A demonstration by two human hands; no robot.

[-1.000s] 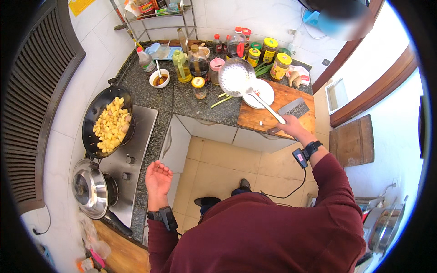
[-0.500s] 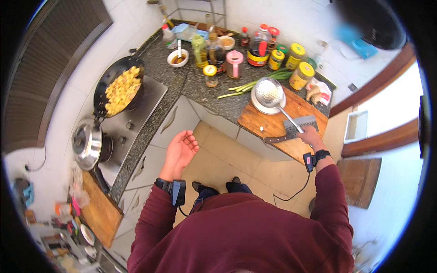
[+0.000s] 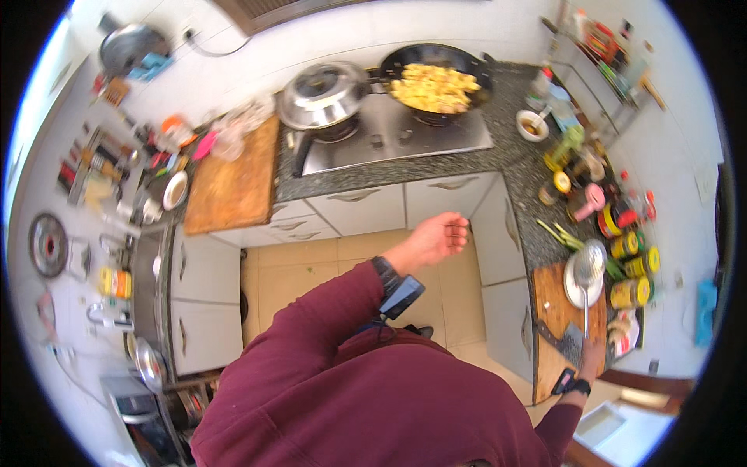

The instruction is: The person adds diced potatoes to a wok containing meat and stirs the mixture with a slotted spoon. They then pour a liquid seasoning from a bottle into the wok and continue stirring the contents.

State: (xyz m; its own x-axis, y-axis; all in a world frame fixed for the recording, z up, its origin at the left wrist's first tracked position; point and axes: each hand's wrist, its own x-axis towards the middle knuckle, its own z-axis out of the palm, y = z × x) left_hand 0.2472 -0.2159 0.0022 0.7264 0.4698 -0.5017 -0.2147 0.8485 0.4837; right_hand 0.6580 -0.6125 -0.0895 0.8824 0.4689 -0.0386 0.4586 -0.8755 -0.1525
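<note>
My left hand (image 3: pixel 440 237) is out over the floor before the stove, fingers loosely curled with nothing in them. At the right, my right hand (image 3: pixel 591 354) is on the handle of a perforated metal skimmer (image 3: pixel 590 258), whose head rests on a white plate (image 3: pixel 573 286). The plate sits on a wooden board (image 3: pixel 548 292), with a cleaver (image 3: pixel 570 340) beside my right hand and green onion stalks (image 3: pixel 559 233) behind. A black wok (image 3: pixel 484 82) of yellow diced pieces (image 3: pixel 432 89) stands on the steel stove (image 3: pixel 334 159), left of which is a lidded pot (image 3: pixel 315 101).
The U-shaped counter (image 3: pixel 510 167) holds a bowl of brown liquid (image 3: pixel 533 117), several bottles and jars (image 3: pixel 630 296) at right, and another board (image 3: pixel 226 187) at left. A sink area (image 3: pixel 148 280) and cluttered utensils line the left side. A wire rack (image 3: pixel 599 74) is at back right.
The view has turned leftward, bringing the stove to the middle. My right hand has lowered the skimmer onto the plate. My left hand remains empty.
</note>
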